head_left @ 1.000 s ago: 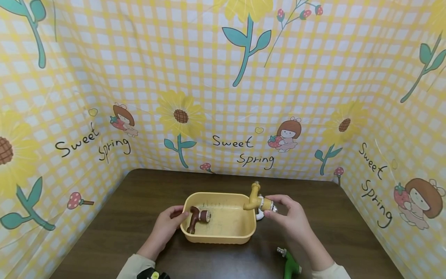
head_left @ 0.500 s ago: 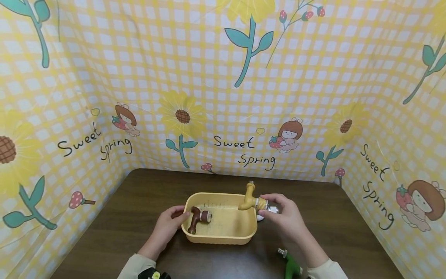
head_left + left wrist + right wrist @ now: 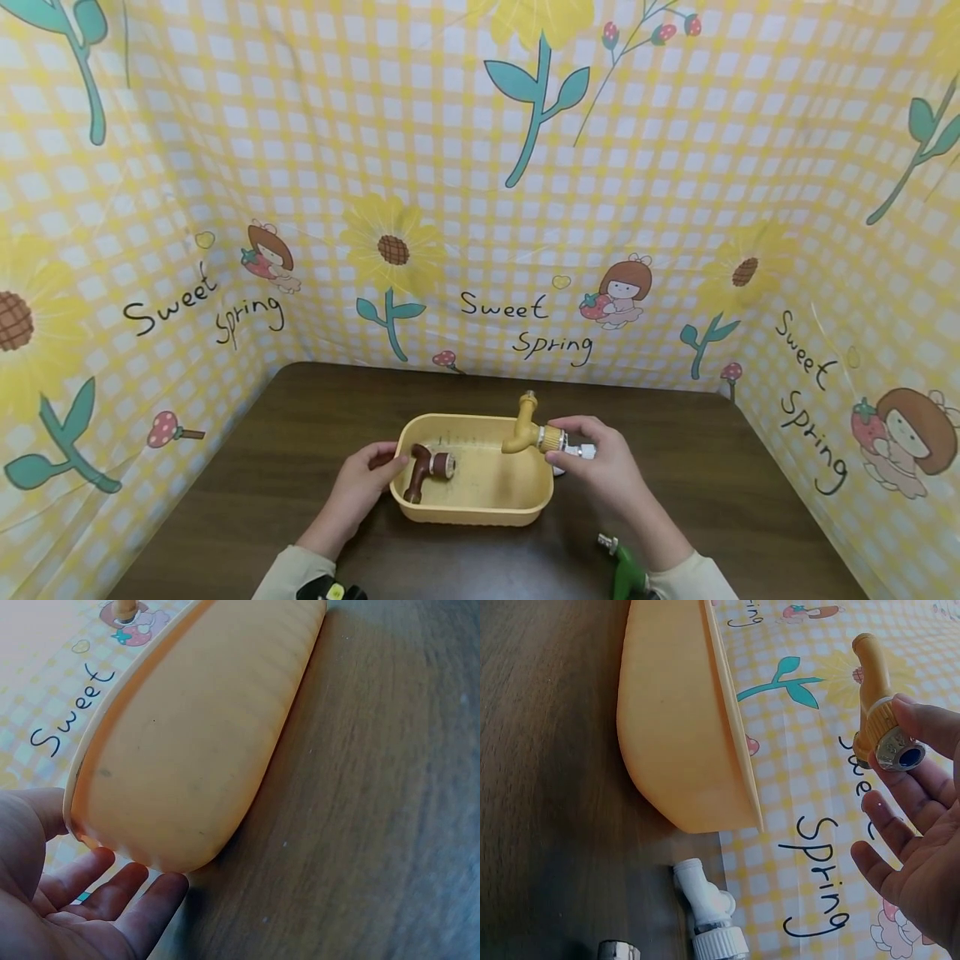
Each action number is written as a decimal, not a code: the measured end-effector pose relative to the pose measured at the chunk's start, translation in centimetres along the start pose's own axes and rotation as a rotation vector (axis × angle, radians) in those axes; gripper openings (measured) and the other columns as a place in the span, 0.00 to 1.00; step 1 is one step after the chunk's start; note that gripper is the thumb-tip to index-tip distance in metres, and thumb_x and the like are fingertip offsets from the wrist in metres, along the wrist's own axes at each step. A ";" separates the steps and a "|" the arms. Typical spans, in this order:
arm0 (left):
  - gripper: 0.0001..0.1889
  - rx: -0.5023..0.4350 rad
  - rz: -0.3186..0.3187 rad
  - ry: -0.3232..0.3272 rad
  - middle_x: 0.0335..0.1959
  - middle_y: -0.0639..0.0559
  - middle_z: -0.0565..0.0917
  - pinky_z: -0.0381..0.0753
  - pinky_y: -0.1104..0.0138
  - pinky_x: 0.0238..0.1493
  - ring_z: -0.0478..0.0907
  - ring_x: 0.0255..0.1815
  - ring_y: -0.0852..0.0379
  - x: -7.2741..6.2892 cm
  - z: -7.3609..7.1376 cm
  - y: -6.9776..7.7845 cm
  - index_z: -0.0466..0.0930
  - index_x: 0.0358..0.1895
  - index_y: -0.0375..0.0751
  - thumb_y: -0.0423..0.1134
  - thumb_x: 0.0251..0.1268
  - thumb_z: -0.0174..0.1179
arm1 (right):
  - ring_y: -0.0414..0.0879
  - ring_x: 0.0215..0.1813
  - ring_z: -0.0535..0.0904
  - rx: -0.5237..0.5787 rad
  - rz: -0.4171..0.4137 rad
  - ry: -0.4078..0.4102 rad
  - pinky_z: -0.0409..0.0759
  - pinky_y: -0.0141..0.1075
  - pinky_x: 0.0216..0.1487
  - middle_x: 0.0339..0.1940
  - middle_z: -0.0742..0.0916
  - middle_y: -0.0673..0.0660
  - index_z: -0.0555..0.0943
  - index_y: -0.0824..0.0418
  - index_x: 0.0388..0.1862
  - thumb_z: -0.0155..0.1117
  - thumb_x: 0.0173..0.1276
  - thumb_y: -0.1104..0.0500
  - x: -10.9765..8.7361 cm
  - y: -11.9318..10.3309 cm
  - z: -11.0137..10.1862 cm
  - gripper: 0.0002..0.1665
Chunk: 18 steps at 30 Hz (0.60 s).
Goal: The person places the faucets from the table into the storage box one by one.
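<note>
My right hand (image 3: 600, 454) pinches a yellow plastic tap (image 3: 521, 437) by its ribbed knob, holding it over the right side of a pale yellow tub (image 3: 472, 517). In the right wrist view the tap's chrome end with a blue centre (image 3: 910, 756) faces the camera, between thumb and fingers. My left hand (image 3: 365, 483) grips the tub's left end, thumb at the rim and fingers against the outer wall (image 3: 165, 772). Inside the tub at the left lies a brown tap (image 3: 422, 475).
A white tap (image 3: 705, 900) lies on the table just outside the tub's right end, partly hidden by my right hand in the head view. A green tap (image 3: 625, 573) lies near the front, by my right forearm. A yellow checked cloth (image 3: 480, 183) encloses the dark wooden table (image 3: 225, 500).
My right hand has carried the yellow tap leftward, from the tub's right edge to over its inside. The left hand still holds the tub's end; the brown tap has not moved.
</note>
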<state>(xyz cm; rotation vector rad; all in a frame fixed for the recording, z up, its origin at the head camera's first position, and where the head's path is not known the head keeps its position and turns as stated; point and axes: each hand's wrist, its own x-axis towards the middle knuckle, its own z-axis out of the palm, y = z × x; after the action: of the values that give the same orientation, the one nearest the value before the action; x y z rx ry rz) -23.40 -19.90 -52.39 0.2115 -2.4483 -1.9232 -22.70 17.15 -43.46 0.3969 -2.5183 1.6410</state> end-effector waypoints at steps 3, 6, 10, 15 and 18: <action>0.23 -0.005 -0.003 0.006 0.55 0.39 0.85 0.85 0.64 0.44 0.82 0.51 0.53 0.0 0.0 0.0 0.79 0.62 0.31 0.42 0.72 0.66 | 0.50 0.45 0.82 0.011 0.000 -0.005 0.84 0.35 0.43 0.47 0.85 0.55 0.87 0.52 0.52 0.84 0.54 0.54 0.1 0.0 0.2 0.26; 0.22 -0.015 -0.011 0.012 0.54 0.39 0.85 0.84 0.66 0.44 0.82 0.50 0.53 -0.1 0.0 0.1 0.79 0.62 0.32 0.41 0.71 0.66 | 0.52 0.46 0.82 0.019 0.005 -0.008 0.84 0.33 0.43 0.47 0.85 0.56 0.87 0.53 0.52 0.84 0.54 0.55 0.0 -0.1 0.5 0.25; 0.21 -0.017 -0.014 0.012 0.54 0.40 0.85 0.84 0.67 0.44 0.82 0.50 0.53 -0.2 0.0 0.1 0.79 0.62 0.33 0.41 0.71 0.66 | 0.52 0.45 0.82 0.033 0.012 -0.005 0.84 0.32 0.42 0.46 0.85 0.56 0.88 0.53 0.51 0.84 0.54 0.56 0.1 -0.3 0.9 0.25; 0.22 -0.015 -0.014 0.007 0.53 0.40 0.85 0.84 0.67 0.43 0.82 0.50 0.53 -0.1 0.0 0.1 0.79 0.62 0.32 0.41 0.71 0.66 | 0.51 0.45 0.83 0.041 0.019 -0.013 0.84 0.32 0.41 0.47 0.85 0.56 0.87 0.53 0.51 0.84 0.54 0.56 0.2 0.1 1.4 0.25; 0.22 -0.010 -0.008 0.005 0.54 0.39 0.84 0.85 0.66 0.44 0.82 0.50 0.53 0.0 0.0 0.0 0.79 0.62 0.32 0.41 0.72 0.66 | 0.53 0.48 0.82 0.011 0.011 -0.011 0.82 0.32 0.44 0.48 0.86 0.54 0.88 0.52 0.51 0.85 0.54 0.55 0.2 0.1 1.7 0.25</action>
<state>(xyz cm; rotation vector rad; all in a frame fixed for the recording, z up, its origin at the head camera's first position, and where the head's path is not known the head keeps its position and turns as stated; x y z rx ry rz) -23.36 -19.92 -52.35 0.2260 -2.4385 -1.9353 -22.89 15.58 -44.25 0.3953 -2.5248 1.6612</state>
